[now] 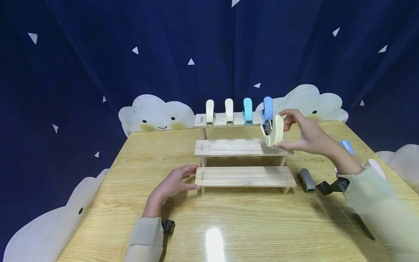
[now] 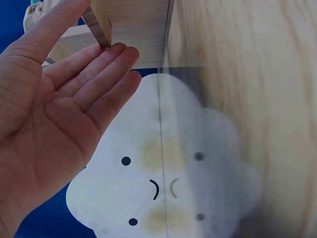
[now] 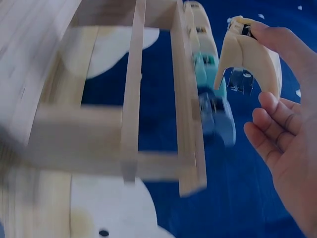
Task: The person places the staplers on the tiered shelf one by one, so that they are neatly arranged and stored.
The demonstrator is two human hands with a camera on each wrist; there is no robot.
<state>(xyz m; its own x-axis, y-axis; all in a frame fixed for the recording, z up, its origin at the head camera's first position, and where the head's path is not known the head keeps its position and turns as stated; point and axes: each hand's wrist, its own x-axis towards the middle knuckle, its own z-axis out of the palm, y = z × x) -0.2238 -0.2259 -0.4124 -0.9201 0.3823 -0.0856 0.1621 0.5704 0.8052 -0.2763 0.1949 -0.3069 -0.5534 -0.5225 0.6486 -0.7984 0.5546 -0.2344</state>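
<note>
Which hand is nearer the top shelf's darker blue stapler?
Right: the right hand, pinching a cream stapler, is just right of the blue stapler; the left hand is at the left end of the bottom shelf.

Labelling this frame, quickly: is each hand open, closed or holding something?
Left hand: open, at the left end of the lowest shelf.
Right hand: holding a cream stapler.

Wooden rack, partly blurred, cropped by right wrist view's top
</note>
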